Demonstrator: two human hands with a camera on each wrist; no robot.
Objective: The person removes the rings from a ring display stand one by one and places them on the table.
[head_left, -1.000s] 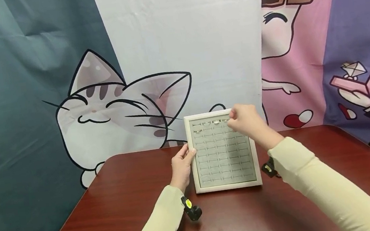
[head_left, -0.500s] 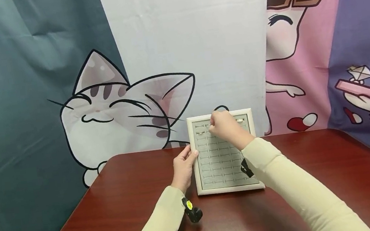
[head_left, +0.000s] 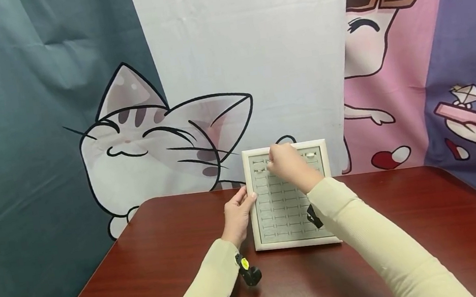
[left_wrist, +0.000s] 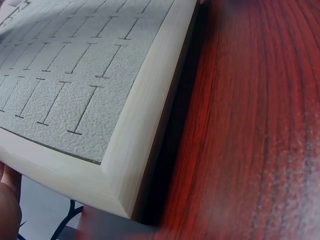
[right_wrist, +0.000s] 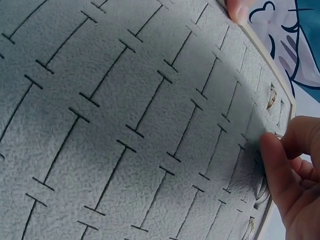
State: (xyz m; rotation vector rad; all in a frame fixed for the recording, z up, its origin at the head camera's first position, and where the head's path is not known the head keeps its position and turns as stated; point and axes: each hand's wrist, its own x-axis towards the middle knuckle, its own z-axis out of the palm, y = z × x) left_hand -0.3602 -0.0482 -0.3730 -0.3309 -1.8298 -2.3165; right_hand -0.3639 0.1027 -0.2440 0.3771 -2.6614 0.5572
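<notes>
A framed ring display board [head_left: 254, 221] with a grey slotted pad stands tilted up on the table. My left hand [head_left: 235, 216] holds its left edge, thumb on the front of the frame. At the top row, my right hand [head_left: 289, 163] pinches at the second slot between thumb and forefinger; the right wrist view shows a sliver of a ring [right_wrist: 279, 136] at the fingertips, mostly hidden. One gold-toned ring [head_left: 260, 170] sits in the second row's first slot. Another ring [head_left: 311, 155] is at the top right, and a silver ring [right_wrist: 261, 193] sits beside my right fingers.
The board rests on a dark red wooden table [head_left: 177, 235]. Behind it hangs a cartoon-printed cloth [head_left: 281, 64]. The lower rows of the pad [right_wrist: 115, 115] show bare slots. A small black camera [head_left: 249, 272] is strapped to the left wrist.
My right hand has moved left along the top row, from near the fourth slot to the second, and has stayed there over the last half second. My left hand keeps its hold.
</notes>
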